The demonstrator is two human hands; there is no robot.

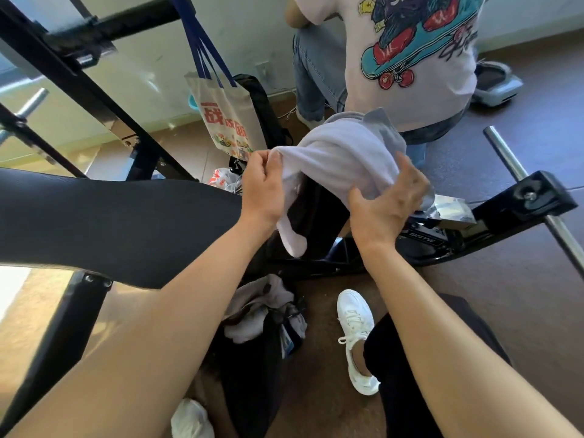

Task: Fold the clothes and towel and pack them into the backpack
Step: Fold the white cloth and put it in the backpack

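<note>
Backpack (249, 374) on floor: grey clothing (252, 308) inside | left grip (262, 188) pinches white cloth (341, 153) | right grip (385, 200) clutches it

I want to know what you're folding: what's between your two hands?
In the head view, a bunched pale towel fills the gap between the left hand and the right hand, which both grip it.

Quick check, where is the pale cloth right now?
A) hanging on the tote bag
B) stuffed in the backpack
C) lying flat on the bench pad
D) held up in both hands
D: the left hand pinches one edge of the pale cloth and the right hand grips its other side.
</note>
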